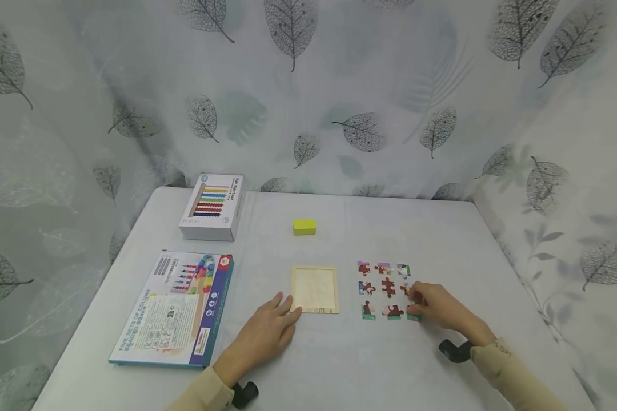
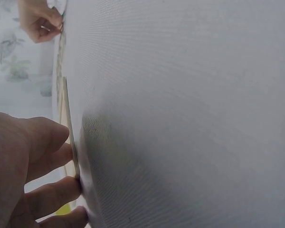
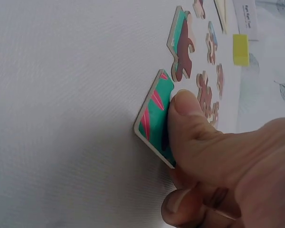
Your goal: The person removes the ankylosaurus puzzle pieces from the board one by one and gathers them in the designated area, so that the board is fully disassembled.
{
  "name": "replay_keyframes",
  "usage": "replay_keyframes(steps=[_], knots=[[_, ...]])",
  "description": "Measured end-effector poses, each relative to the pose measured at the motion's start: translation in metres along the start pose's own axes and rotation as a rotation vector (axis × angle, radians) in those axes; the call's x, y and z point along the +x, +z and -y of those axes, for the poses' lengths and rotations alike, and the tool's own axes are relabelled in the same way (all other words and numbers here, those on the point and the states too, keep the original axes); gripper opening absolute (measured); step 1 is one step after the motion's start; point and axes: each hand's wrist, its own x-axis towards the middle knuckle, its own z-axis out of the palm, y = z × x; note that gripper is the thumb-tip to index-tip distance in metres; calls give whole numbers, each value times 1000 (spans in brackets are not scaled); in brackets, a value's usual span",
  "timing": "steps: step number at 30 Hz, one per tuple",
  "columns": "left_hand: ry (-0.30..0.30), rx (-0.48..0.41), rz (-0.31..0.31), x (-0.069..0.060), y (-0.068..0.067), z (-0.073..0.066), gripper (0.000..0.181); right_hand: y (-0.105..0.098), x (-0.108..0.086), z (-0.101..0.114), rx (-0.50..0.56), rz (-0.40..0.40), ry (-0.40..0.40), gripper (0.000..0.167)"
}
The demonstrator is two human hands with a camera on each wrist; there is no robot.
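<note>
Laid out in loose rows on the table are several jigsaw pieces (image 1: pixel 388 287), spaced apart. At the near right corner of this group my right hand (image 1: pixel 439 305) pinches a green puzzle piece (image 3: pixel 154 111) with pink streaks. The thumb (image 3: pixel 190 123) lies over its top, and the piece's far side is hidden by the hand. To the left, a square wooden puzzle tray (image 1: pixel 315 290) lies flat with a bare inside. My left hand (image 1: pixel 264 334) rests beside it, its loosely spread fingers (image 2: pixel 52 194) touching the tray's near left edge.
A yellow block (image 1: pixel 304 227) stands behind the tray. Farther left are a white box with an abacus picture (image 1: pixel 213 208) and a flat bead-set box (image 1: pixel 172 308). Leaf-patterned cloth (image 1: pixel 308 114) hangs behind the white table (image 1: pixel 391 365).
</note>
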Motion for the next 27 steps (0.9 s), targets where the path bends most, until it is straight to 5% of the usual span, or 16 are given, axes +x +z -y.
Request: replay_keyframes(steps=[15,23,27], knots=[[-6,10,-7,-1,2,1,35,1,3,-2,-89,-65,0,32],[-1,1,37,-1,0,1,38,-6,8,5,-83,-86,42,36],[9,-15,49,-1,-1,2,40,-8,8,9,-86,-130,-2,34]])
